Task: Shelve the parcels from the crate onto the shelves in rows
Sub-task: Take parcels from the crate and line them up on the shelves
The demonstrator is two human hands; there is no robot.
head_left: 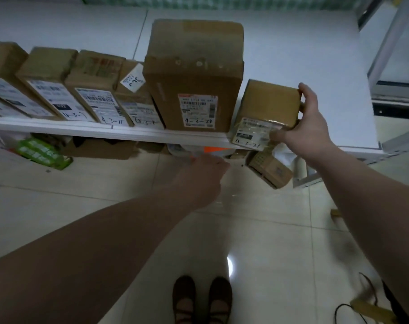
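Right hand (308,120) has the small parcel (266,106) gripped, thumb on the labelled front, fingers curled over its back corner. The parcel sits at the front edge of the white shelf (315,54), just beside the tall box (194,78) that ends the row of parcels (91,85). Left hand (199,176) is just below that front edge, pretty blurry, so can't tell if it's holding anything

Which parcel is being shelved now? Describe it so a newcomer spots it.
Follow the white shelf along its row of parcels to the right end, past the tall box. There the right hand grips the small box at the shelf's front edge. Unlike its tall neighbour it is squat, last in the row, with 4-3-21 handwritten on its label.
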